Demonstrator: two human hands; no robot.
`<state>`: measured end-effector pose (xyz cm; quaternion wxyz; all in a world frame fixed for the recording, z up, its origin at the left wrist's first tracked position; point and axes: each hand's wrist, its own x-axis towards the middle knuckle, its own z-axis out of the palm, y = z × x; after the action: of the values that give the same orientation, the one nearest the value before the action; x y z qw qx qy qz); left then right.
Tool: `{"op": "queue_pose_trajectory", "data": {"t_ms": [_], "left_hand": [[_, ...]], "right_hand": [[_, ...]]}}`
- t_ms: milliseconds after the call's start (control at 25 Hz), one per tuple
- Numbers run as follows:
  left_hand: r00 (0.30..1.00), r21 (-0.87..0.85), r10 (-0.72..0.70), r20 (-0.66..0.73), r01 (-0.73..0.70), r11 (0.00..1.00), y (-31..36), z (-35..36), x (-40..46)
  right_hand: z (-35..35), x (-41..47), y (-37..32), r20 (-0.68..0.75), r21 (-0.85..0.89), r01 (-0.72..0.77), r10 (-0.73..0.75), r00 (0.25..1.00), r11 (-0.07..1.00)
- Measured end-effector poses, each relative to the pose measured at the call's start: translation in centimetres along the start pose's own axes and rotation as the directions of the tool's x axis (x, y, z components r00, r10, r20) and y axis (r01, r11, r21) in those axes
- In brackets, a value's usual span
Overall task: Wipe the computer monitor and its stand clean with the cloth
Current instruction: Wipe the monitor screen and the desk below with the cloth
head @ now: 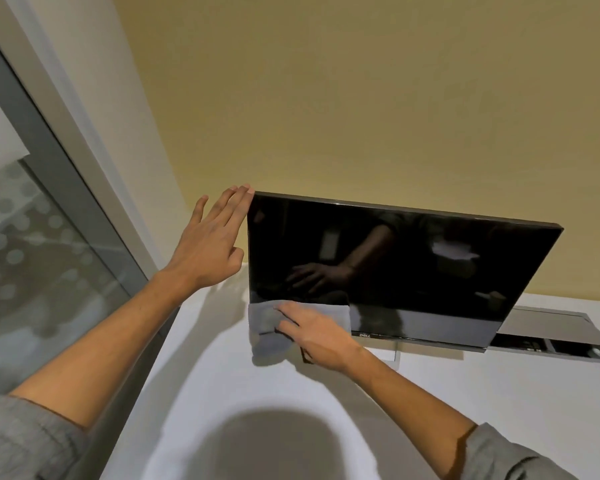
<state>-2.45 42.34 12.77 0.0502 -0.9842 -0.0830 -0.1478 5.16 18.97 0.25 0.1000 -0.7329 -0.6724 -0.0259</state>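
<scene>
Pressing with flat fingers, the right hand (312, 332) holds a grey cloth (269, 327) against the black flat-screen monitor (413, 265)'s lower left corner. Left hand (210, 244), fingers straight, steadies its upper left edge.

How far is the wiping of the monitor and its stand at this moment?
Nothing looks clearly finished; the dark screen shows only reflections. In hand: the right hand presses the grey cloth on the lower left corner of the monitor, while the left hand steadies its left edge. Left: the stand, untouched.

One monitor (395, 265), one cloth (267, 327), two hands (208, 244).
</scene>
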Motion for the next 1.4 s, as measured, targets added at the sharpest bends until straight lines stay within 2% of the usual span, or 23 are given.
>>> {"op": "queue_pose_trajectory", "data": {"t_ms": [80, 160, 240, 280, 400, 680, 800, 1000, 1400], "left_hand": [[1.0, -0.018, 0.012, -0.007, -0.012, 1.0, -0.3, -0.2, -0.2], [1.0, -0.041, 0.021, -0.003, -0.021, 0.999, -0.5, -0.3, -0.4], [0.999, -0.061, 0.033, -0.002, -0.033, 0.998, -0.5, -0.4, -0.6], [0.999, -0.064, 0.037, -0.002, -0.037, 0.997, -0.5, -0.5, -0.7], [0.999, -0.083, 0.033, -0.021, -0.035, 0.996, -0.5, -0.7, -0.6], [0.997, -0.148, 0.016, -0.076, -0.027, 0.989, -0.6, -0.8, -0.4], [0.996, -0.136, 0.014, -0.083, -0.025, 0.99, -0.3, -0.8, -0.3], [0.996, -0.086, 0.004, -0.089, -0.011, 0.996, 1.8, -1.4, 0.3], [0.996, -0.093, 0.04, -0.076, -0.047, 0.995, 11.8, -1.7, 3.3]], "right_hand": [[-4.3, 0.6, -1.0, -0.218, 0.078, -0.14, 0.154, 0.964, 0.987], [-9.3, 1.8, -1.5, -0.459, 0.148, -0.205, 0.251, 0.852, 0.968], [-14.0, 3.5, -1.7, -0.558, 0.199, -0.261, 0.328, 0.762, 0.945], [-15.8, 4.6, -1.8, -0.557, 0.178, -0.313, 0.358, 0.749, 0.933], [-18.2, 8.2, -1.7, -0.457, -0.058, -0.496, 0.418, 0.785, 0.867], [-17.8, 12.5, -2.9, -0.188, -0.286, -0.543, 0.51, 0.839, 0.789], [-18.2, 11.9, -2.7, -0.141, -0.298, -0.525, 0.507, 0.85, 0.797], [-19.1, 9.1, -1.3, -0.15, -0.297, -0.548, 0.529, 0.836, 0.782], [-20.7, -0.9, 4.1, -0.179, -0.295, -0.567, 0.539, 0.823, 0.769]]}}
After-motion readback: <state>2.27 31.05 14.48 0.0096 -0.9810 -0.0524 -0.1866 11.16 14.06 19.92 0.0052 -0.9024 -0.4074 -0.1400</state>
